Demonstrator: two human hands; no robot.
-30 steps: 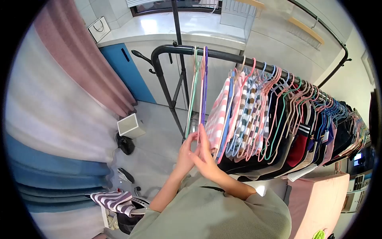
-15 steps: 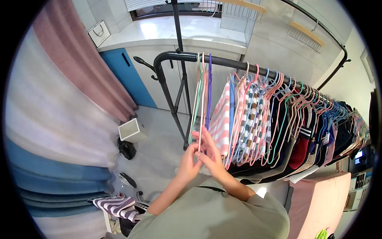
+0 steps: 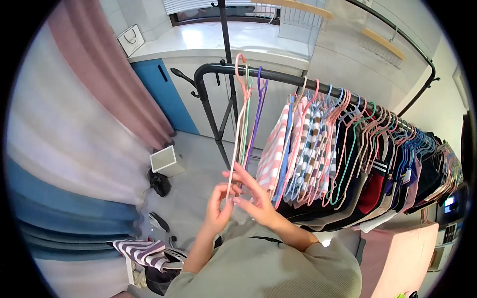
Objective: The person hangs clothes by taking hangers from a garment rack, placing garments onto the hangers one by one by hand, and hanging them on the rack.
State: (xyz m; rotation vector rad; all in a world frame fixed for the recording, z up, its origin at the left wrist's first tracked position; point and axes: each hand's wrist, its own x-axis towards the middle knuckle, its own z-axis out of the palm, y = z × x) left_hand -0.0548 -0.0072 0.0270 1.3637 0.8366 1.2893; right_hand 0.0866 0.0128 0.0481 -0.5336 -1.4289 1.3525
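A pink-and-white clothes hanger [image 3: 237, 126] stands at the left end of the black rail, its hook raised above the rail. My left hand [image 3: 216, 206] is closed on its lower end. My right hand [image 3: 258, 198] is just to the right, fingers stretched and apart, close to the same hanger. Behind it hang a green hanger [image 3: 245, 119] and a purple hanger [image 3: 259, 116], both bare. Right of them a pink-and-white striped garment [image 3: 273, 161] hangs on the rail.
The black clothes rack [image 3: 288, 78] carries many garments on coloured hangers toward the right. A white bin [image 3: 166, 162] and a black bag [image 3: 159, 183] stand on the floor near the curtain [image 3: 69, 124]. A striped cloth [image 3: 143, 252] lies at lower left. A pink-covered block [image 3: 397, 253] is at lower right.
The pink-and-white hanger has tilted and come up, its hook now above the rail. Both hands have shifted left and slightly down. The purple hanger has swung to a slant.
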